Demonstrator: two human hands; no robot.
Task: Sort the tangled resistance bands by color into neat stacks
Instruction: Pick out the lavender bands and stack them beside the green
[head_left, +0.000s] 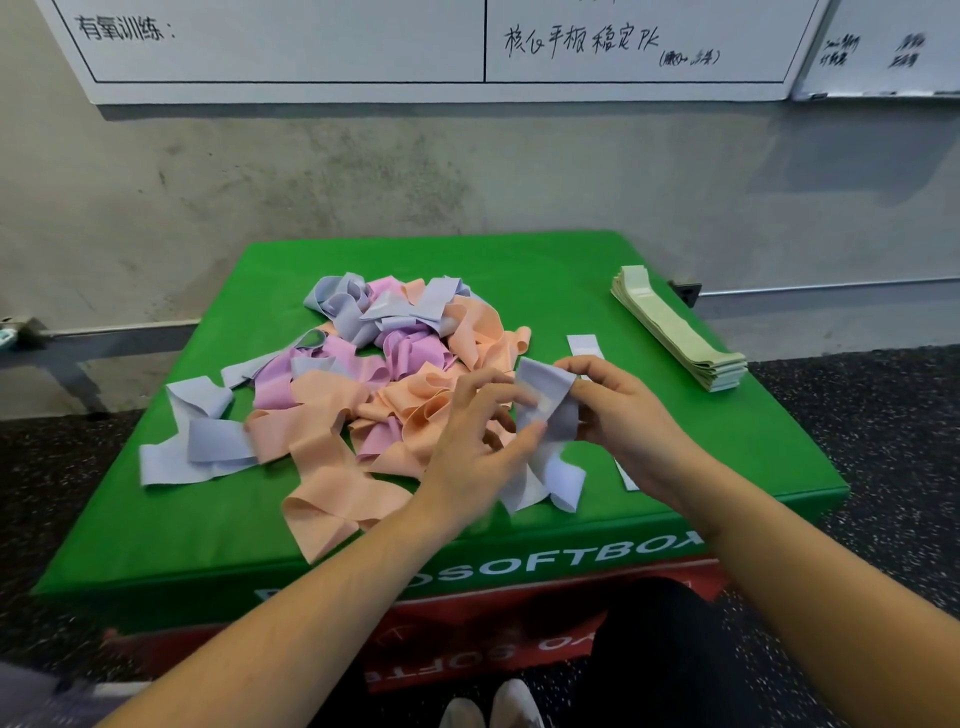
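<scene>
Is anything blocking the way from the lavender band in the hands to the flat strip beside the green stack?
Nothing visible does. Both hands, left and right, hold the lavender band right beside the flat lavender strip, partly hidden by the right hand. The green stack lies farther right, the tangled pile left.

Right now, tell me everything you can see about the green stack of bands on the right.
The green stack is a neat pile of pale green flat bands, fabric-like, laid one on another with edges aligned. It lies flat at the far right of the green box top, running diagonally toward the right edge. It sits apart from the tangled pile; neither hand touches it.
</scene>
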